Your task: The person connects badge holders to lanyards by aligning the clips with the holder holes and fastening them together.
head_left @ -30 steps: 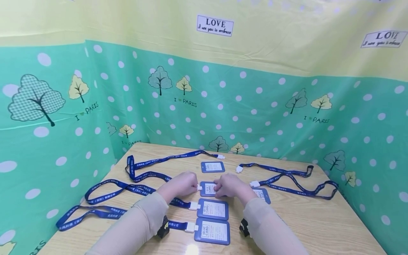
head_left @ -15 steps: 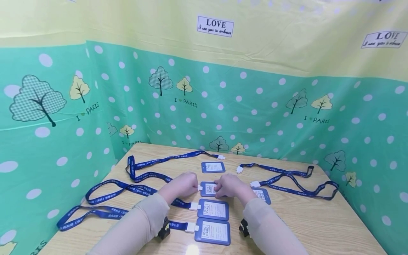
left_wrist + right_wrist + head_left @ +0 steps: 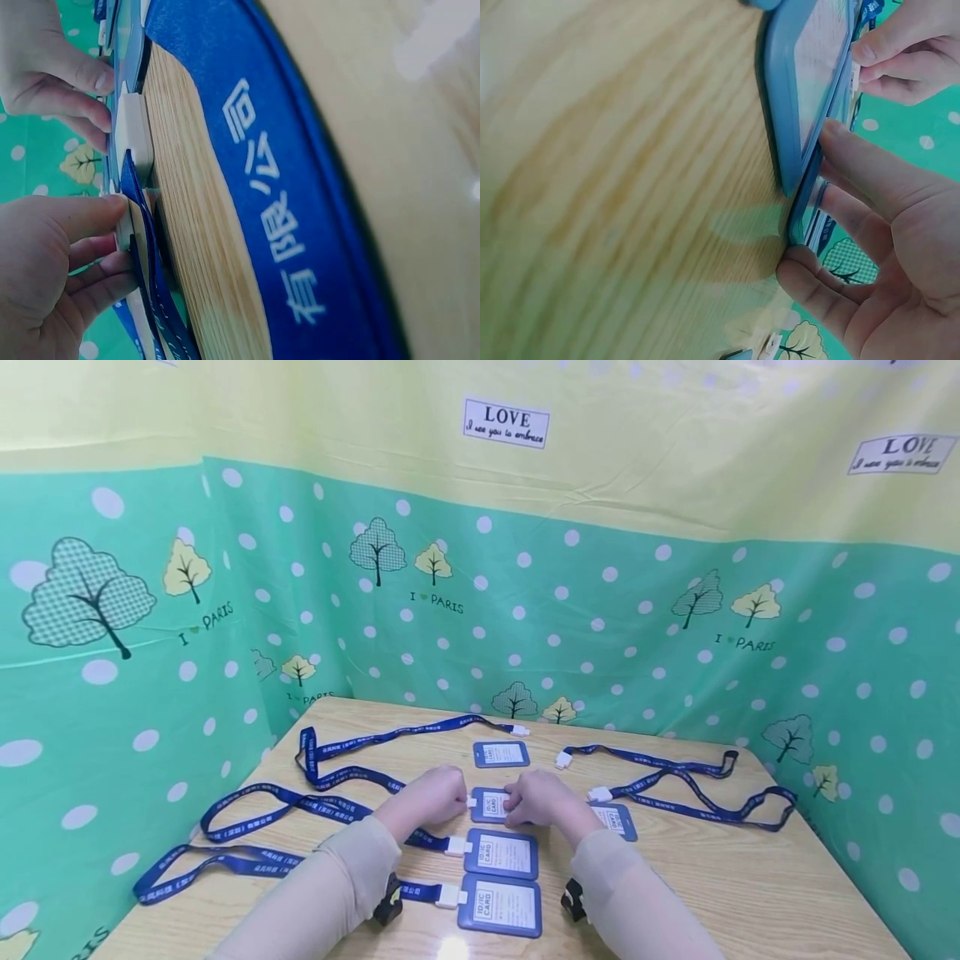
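In the middle of the table, my right hand [image 3: 538, 797] grips the right side of a blue ID badge holder [image 3: 489, 805], its thumb near the lower edge and its other fingers around the far side. My left hand [image 3: 438, 795] is at the holder's left end. There it pinches the white clip [image 3: 124, 231] of a blue lanyard [image 3: 375, 774] between thumb and fingers; the head view hides most of this clip. Two more badge holders, one just below [image 3: 501, 853] and one nearest the front [image 3: 499, 904], lie with lanyard clips joined at their left ends.
A loose badge holder [image 3: 501, 753] lies at the back, near a lanyard's white clip [image 3: 519, 730]. Another badge holder [image 3: 617, 820] is partly behind the right wrist. On the right lie two tangled lanyards [image 3: 697, 795]. A printed curtain [image 3: 600, 635] borders the wooden table [image 3: 750, 877].
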Action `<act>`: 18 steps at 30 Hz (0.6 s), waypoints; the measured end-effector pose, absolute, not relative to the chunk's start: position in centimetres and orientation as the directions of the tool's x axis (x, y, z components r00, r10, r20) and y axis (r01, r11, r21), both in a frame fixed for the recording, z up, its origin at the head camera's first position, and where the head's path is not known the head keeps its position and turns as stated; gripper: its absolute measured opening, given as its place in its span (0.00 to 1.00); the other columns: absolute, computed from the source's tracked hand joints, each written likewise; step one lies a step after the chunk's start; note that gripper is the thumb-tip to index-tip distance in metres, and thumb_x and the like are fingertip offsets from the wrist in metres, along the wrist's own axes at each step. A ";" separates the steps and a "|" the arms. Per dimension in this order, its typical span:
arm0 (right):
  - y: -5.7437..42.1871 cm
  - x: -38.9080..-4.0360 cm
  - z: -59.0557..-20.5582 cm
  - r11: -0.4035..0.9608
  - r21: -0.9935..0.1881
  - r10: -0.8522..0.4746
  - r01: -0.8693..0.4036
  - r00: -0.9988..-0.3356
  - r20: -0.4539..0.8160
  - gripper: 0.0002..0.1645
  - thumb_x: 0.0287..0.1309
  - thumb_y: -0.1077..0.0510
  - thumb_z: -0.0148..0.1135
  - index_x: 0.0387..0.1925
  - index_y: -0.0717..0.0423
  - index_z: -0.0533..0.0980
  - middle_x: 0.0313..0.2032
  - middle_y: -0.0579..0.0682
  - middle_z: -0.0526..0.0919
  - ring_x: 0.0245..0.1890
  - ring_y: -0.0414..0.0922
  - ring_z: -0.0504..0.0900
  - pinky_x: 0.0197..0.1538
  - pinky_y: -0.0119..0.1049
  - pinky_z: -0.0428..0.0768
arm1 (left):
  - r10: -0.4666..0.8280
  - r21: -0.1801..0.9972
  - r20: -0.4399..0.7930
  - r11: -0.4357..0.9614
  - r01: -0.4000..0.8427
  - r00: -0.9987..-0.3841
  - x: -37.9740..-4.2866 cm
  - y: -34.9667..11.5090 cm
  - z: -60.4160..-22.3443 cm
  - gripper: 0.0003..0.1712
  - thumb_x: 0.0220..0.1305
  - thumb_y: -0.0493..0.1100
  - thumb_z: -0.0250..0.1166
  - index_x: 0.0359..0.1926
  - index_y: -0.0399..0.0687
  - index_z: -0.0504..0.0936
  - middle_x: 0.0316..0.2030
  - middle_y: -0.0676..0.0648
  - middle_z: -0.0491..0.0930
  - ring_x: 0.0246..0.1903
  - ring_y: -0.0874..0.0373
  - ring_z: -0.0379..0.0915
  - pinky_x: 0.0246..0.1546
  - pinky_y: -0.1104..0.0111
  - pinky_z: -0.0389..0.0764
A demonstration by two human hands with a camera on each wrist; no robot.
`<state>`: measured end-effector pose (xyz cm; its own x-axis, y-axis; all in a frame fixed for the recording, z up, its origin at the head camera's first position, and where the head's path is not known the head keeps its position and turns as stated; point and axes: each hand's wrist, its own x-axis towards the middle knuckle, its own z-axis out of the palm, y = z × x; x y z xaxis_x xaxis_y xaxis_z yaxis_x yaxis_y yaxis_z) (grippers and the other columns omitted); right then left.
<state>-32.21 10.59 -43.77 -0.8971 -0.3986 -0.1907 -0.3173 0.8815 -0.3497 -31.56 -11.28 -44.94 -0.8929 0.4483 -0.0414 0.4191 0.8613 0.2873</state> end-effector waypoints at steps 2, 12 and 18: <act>10.6 -32.1 -43.8 0.879 -0.353 -0.400 -0.320 -0.898 -0.183 0.11 0.51 0.48 0.79 0.38 0.40 0.89 0.60 0.43 0.82 0.62 0.52 0.78 0.64 0.50 0.75 | 0.442 0.286 -0.045 0.865 0.412 -0.896 -31.6 -11.2 -45.0 0.06 0.66 0.43 0.70 0.31 0.53 0.90 0.32 0.56 0.79 0.32 0.63 0.75 0.43 0.66 0.82; 10.1 -31.6 -43.5 0.884 -0.390 -0.353 -0.259 -0.916 -0.191 0.10 0.52 0.49 0.79 0.38 0.42 0.89 0.59 0.46 0.83 0.61 0.53 0.79 0.63 0.51 0.76 | 0.411 0.312 -0.059 0.873 0.374 -0.910 -31.6 -11.1 -45.1 0.07 0.66 0.44 0.70 0.30 0.54 0.90 0.32 0.57 0.78 0.32 0.63 0.74 0.42 0.66 0.82; 10.1 -31.4 -43.7 0.886 -0.397 -0.336 -0.241 -0.922 -0.190 0.10 0.51 0.50 0.80 0.37 0.42 0.89 0.59 0.46 0.83 0.60 0.53 0.79 0.63 0.52 0.76 | 0.415 0.314 -0.051 0.870 0.380 -0.908 -31.5 -11.2 -45.2 0.06 0.66 0.45 0.70 0.31 0.53 0.90 0.32 0.56 0.78 0.32 0.63 0.75 0.42 0.66 0.82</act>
<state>-31.39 10.13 -43.70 -0.9224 -0.3363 -0.1900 -0.2412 0.8857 -0.3967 -31.51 -11.15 -45.17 -0.9083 0.4152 -0.0507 0.3802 0.8700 0.3138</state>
